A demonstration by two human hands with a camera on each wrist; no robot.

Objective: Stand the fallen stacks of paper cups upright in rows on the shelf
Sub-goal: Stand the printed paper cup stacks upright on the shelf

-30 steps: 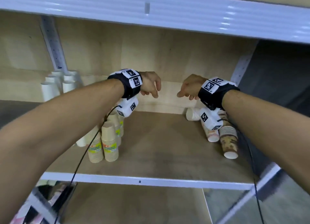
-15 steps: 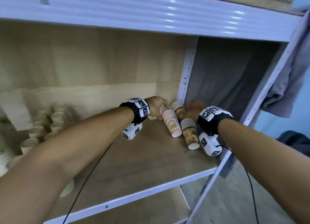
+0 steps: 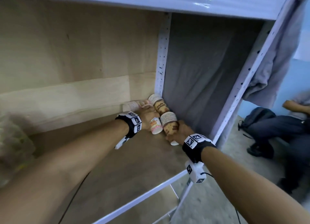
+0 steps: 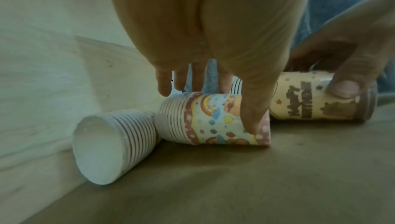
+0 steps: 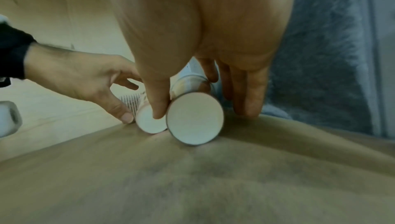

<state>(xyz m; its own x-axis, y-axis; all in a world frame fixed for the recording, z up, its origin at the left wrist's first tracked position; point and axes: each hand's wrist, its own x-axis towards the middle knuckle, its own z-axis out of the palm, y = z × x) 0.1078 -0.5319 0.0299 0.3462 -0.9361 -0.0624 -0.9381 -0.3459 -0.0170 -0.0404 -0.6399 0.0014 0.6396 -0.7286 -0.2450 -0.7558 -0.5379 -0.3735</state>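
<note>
Several stacks of paper cups lie fallen in the shelf's back right corner. My left hand (image 3: pixel 149 113) (image 4: pixel 213 107) grips a pink rainbow-print stack (image 3: pixel 156 127) (image 4: pixel 213 126), thumb in front and fingers behind. My right hand (image 3: pixel 176 131) (image 5: pixel 203 112) grips a brown "Happy Birthday" stack (image 3: pixel 169 123) (image 4: pixel 310 104) (image 5: pixel 194 117), thumb on its left and fingers on its right. A second brown stack (image 3: pixel 159 104) lies behind, against the corner post. A plain white stack (image 3: pixel 132 106) (image 4: pixel 111 143) lies by the back board.
A grey cloth (image 3: pixel 201 72) lines the shelf's right side beside a white perforated post (image 3: pixel 161 56). Blurred upright cups (image 3: pixel 15 139) stand far left. The shelf's white front edge (image 3: pixel 142 197) runs below my arms. A seated person (image 3: pixel 285 131) and backpack (image 3: pixel 258 116) are at right.
Both hands moved from mid-air over the shelf to its right corner. The left hand closed on the pink stack and the right hand on the front brown stack. The view swung right.
</note>
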